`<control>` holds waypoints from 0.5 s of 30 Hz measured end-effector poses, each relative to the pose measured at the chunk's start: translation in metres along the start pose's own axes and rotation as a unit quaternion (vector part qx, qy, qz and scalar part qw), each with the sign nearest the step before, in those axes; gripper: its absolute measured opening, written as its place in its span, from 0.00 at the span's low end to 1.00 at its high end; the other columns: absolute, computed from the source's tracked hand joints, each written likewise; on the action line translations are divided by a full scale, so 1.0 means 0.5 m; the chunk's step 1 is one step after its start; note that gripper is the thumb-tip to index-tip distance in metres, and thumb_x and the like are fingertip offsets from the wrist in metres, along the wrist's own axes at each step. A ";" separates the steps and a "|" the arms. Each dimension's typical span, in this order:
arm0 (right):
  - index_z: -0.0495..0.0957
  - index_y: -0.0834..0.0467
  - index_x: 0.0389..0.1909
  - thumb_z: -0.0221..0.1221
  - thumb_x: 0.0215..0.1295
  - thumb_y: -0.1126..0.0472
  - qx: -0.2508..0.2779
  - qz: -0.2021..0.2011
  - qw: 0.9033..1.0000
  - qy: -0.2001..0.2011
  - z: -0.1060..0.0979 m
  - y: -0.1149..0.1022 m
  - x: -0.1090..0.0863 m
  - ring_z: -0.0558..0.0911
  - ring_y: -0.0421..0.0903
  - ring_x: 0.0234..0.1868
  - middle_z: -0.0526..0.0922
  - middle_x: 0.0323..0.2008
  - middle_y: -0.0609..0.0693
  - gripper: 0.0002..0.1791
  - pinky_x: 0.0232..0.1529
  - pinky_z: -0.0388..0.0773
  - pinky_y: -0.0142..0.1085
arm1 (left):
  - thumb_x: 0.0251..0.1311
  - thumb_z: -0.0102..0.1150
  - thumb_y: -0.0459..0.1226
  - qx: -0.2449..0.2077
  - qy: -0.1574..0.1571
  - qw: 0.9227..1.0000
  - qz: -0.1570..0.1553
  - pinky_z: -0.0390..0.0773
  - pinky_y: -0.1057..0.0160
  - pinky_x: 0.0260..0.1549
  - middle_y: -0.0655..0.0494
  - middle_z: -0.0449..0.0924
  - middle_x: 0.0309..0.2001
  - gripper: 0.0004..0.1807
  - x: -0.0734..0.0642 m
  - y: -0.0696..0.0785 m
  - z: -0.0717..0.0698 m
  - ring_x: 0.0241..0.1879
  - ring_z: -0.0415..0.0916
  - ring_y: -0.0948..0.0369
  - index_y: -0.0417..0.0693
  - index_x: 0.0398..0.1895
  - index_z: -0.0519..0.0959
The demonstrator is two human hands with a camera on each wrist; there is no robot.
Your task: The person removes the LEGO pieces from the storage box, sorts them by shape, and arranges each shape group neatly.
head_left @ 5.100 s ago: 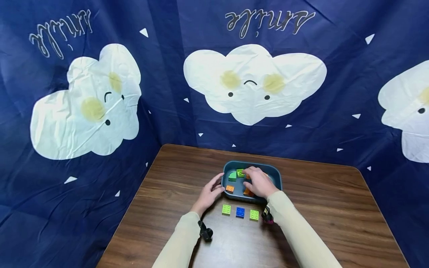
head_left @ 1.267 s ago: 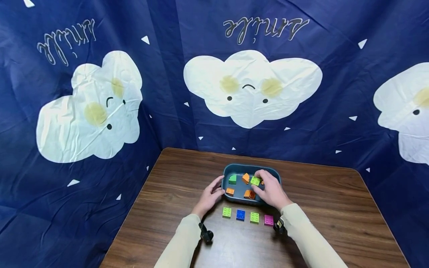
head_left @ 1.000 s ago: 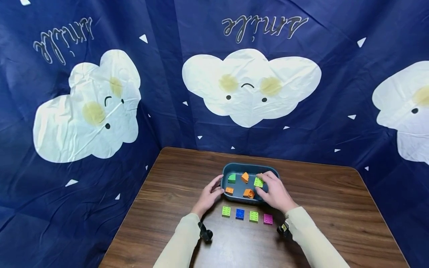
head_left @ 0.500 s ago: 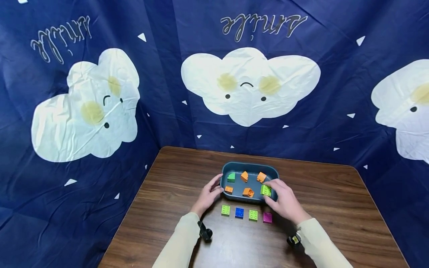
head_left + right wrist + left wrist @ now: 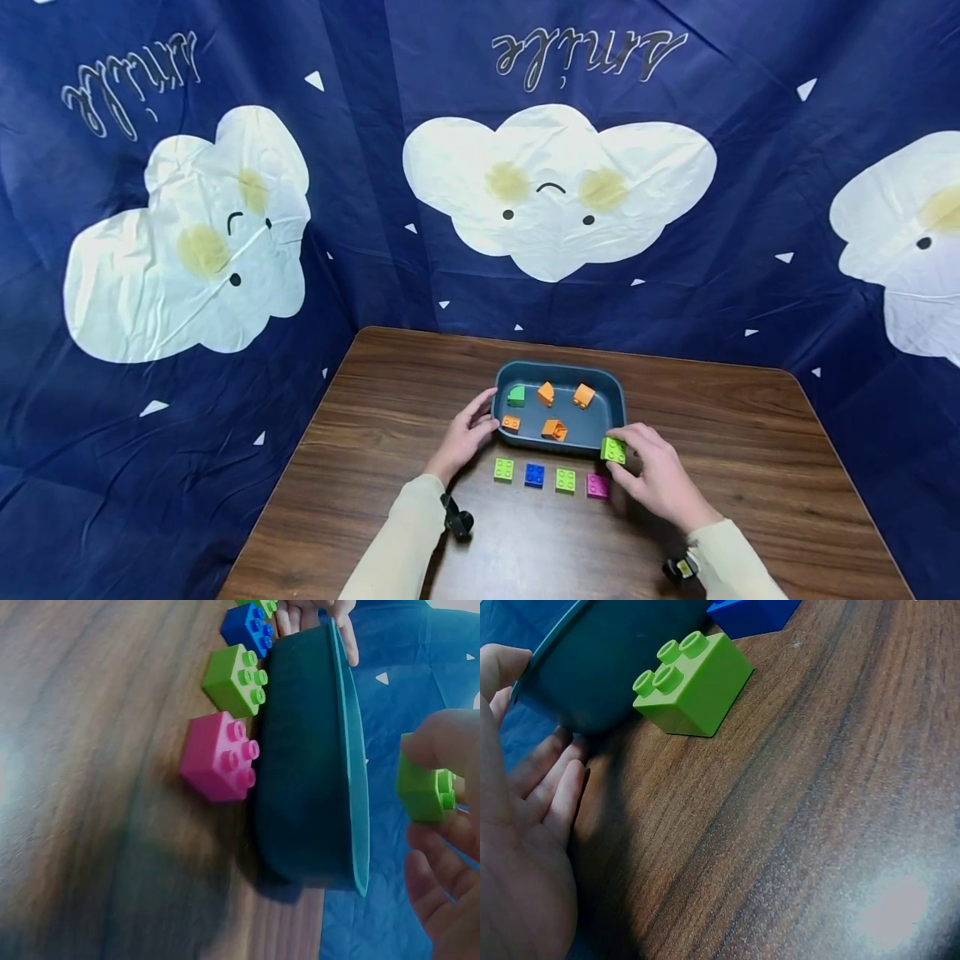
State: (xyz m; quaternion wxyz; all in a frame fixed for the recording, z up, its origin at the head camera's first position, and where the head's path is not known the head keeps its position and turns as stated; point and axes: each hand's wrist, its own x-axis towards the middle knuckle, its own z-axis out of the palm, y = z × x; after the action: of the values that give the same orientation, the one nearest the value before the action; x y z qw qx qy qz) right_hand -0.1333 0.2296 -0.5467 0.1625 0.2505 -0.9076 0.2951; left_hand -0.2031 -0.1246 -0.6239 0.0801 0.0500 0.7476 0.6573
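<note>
My right hand (image 5: pixel 658 477) pinches a lime green toy brick (image 5: pixel 613 451) between thumb and fingers, raised at the front right corner of the dark teal tray (image 5: pixel 585 447). In the right wrist view that held brick (image 5: pixel 421 787) hangs apart from the tray's rim. My left hand (image 5: pixel 462 437) rests at the tray's left end, its fingers fairly straight against the wall. In front of the tray, a row of four-stud bricks stands on the table: lime green (image 5: pixel 504 470), blue (image 5: pixel 534 476), lime green (image 5: pixel 566 481) and magenta (image 5: pixel 597 487).
Inside the tray lie a green curved brick (image 5: pixel 517 396) and several orange pieces, among them a small orange brick (image 5: pixel 511 423) and an orange piece (image 5: pixel 555 430). The wooden table (image 5: pixel 720 433) meets a dark blue cloud-print curtain (image 5: pixel 360 250) at the back.
A magenta brick has joined the row. My right hand has lifted a lime green brick from inside the tray and moved it right and toward me. The left hand has stayed at the tray.
</note>
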 end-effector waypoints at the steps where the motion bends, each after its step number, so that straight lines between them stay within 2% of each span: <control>1: 0.84 0.57 0.52 0.78 0.53 0.66 -0.001 0.003 1.000 -0.002 -0.001 0.001 -0.005 0.79 0.38 0.44 0.83 0.45 0.43 0.24 0.37 0.84 0.37 | 0.75 0.60 0.36 0.000 0.000 1.000 -0.001 0.78 0.46 0.65 0.42 0.69 0.75 0.33 0.000 -0.001 0.000 0.70 0.73 0.45 0.63 0.80 0.67; 10: 0.86 0.56 0.50 0.79 0.51 0.65 -0.007 0.023 1.000 -0.015 -0.004 0.020 -0.052 0.84 0.41 0.45 0.84 0.44 0.42 0.24 0.43 0.86 0.42 | 0.74 0.60 0.35 -0.007 -0.001 1.000 0.014 0.79 0.49 0.64 0.40 0.69 0.75 0.32 0.002 -0.001 0.000 0.69 0.74 0.45 0.59 0.79 0.68; 15: 0.86 0.58 0.48 0.80 0.49 0.66 -0.015 0.026 0.999 -0.018 -0.001 0.039 -0.078 0.84 0.41 0.42 0.84 0.42 0.42 0.23 0.41 0.85 0.41 | 0.74 0.60 0.35 -0.002 0.001 1.000 0.005 0.78 0.49 0.66 0.42 0.69 0.75 0.32 -0.001 0.004 0.001 0.70 0.74 0.46 0.64 0.79 0.69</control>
State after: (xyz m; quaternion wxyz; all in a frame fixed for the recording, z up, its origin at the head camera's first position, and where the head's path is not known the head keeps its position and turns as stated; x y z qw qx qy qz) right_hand -0.1119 0.2573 -0.5724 0.1418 0.2292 -0.9211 0.2809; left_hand -0.2026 -0.1237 -0.6222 0.0763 0.0530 0.7458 0.6596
